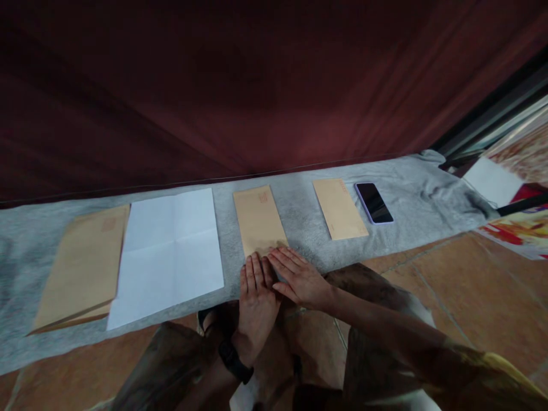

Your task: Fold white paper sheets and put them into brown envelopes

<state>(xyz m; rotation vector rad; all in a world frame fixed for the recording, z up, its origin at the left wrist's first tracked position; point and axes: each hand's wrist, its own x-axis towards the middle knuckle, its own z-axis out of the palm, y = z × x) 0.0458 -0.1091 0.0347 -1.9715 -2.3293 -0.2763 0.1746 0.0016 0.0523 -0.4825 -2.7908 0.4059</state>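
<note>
A tan paper envelope (259,218) with small red print lies in front of me on the grey cloth. My left hand (257,291) rests flat across its near end, fingers stretched out and side by side. Also flat, my right hand (302,278) comes in from the right, its fingertips on the envelope's near right corner. The near edge of the envelope is hidden under both hands. Left of it lies a white sheet of paper (171,257) with crossing fold creases. The sheet overlaps the edge of a larger tan envelope (83,257), whose flap end faces me.
Another tan envelope (339,208) lies to the right, beside a phone (374,203) in a purple case with a dark screen. The grey cloth (432,200) covers a narrow ledge against a dark red curtain (257,97). Below is a tiled floor (458,285).
</note>
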